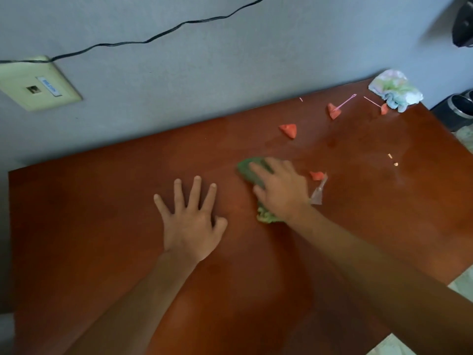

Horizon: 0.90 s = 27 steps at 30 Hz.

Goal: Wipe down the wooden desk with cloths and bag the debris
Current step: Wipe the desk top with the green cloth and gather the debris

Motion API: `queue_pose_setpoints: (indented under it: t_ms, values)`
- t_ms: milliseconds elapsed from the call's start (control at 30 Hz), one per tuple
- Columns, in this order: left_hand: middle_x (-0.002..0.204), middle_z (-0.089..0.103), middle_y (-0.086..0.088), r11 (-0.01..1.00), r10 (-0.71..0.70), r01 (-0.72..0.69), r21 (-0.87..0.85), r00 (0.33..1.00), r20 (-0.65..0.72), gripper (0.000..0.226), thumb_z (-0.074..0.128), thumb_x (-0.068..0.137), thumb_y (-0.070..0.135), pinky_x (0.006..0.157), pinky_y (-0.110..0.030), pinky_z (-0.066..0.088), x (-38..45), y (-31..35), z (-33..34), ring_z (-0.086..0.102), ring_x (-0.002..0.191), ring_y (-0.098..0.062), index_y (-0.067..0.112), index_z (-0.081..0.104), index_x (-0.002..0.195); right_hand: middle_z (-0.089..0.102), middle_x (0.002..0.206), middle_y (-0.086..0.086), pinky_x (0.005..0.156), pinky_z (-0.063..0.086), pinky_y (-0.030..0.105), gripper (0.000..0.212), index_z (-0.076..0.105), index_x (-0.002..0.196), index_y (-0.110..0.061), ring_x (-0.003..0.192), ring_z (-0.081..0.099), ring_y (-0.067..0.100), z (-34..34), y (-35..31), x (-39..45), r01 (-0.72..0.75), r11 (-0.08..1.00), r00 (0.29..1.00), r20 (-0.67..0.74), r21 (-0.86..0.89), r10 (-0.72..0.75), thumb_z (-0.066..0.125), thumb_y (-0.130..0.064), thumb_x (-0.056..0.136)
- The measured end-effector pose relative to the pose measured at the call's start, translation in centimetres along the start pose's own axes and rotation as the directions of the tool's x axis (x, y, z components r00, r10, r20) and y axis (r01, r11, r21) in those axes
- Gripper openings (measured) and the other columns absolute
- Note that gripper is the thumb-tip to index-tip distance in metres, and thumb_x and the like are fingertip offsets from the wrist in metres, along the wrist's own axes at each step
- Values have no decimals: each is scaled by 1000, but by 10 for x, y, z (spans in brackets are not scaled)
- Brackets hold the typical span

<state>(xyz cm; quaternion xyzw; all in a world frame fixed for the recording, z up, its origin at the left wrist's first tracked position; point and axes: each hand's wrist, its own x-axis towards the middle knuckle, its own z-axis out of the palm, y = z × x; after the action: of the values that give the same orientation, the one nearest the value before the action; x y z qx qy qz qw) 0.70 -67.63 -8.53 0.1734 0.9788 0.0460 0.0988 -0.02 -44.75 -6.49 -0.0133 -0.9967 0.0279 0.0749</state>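
The reddish-brown wooden desk (pixel 102 226) fills most of the view. My right hand (pixel 280 190) lies flat on a green cloth (pixel 247 170), pressing it onto the desk near the middle. My left hand (pixel 190 219) rests palm down on the bare wood, fingers spread. Several red-orange scraps lie on the desk: one (pixel 289 129) past the cloth, one (pixel 334 111) farther back, one (pixel 316 175) just right of my right hand. A small clear plastic piece (pixel 318 193) sits beside my right wrist. A crumpled pastel cloth (pixel 395 90) lies at the far right corner.
Thin pink sticks (pixel 345 101) and tiny pale bits (pixel 389 156) lie on the right part of the desk. A grey wall with a socket plate (pixel 35 83) and a black cable (pixel 153 38) is behind. A dark bin (pixel 458 111) stands off the right edge.
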Motion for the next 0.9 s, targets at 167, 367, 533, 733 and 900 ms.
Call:
queue_pose_setpoints:
  t_ms: [167,367,533,733,900]
  values:
    - [174,-6,1,999,-36,37,27,999,-32,75,16,96,63,115,-78,-4,7,13,7,-12,159,-36,36,7,165,64,132,4,66,57,39,53,65,137,-32,108,60,34,11,-32,6,217,976,976,2,28,-217,70,-39,85]
    - [174,9,1,998,-68,68,-10,995,-67,76,23,95,62,119,-75,0,6,15,7,-3,160,-32,33,17,165,49,150,3,89,53,44,51,48,152,-35,127,46,38,-1,14,47,-121,991,985,117,-57,127,52,-28,101]
    - [171,23,1,997,-81,79,-23,991,-108,72,32,94,56,119,-74,7,5,13,9,9,159,-31,27,34,160,62,141,6,79,51,44,47,65,138,-30,100,56,38,-11,-19,0,248,968,960,-144,47,-239,56,-24,92]
    - [169,29,-4,998,-51,45,-37,984,-169,69,34,98,58,118,-75,9,4,12,13,14,158,-35,24,38,158,60,147,-1,97,50,42,36,72,132,-25,111,60,27,-32,-24,-65,314,843,931,-317,436,-183,67,-12,100]
    - [153,51,-16,985,143,-168,-38,923,-357,55,42,100,36,122,-62,23,0,13,17,40,148,-35,10,55,147,71,130,-3,111,50,46,60,68,126,-27,122,65,15,-66,-9,-43,-114,-26,897,114,993,427,64,16,85]
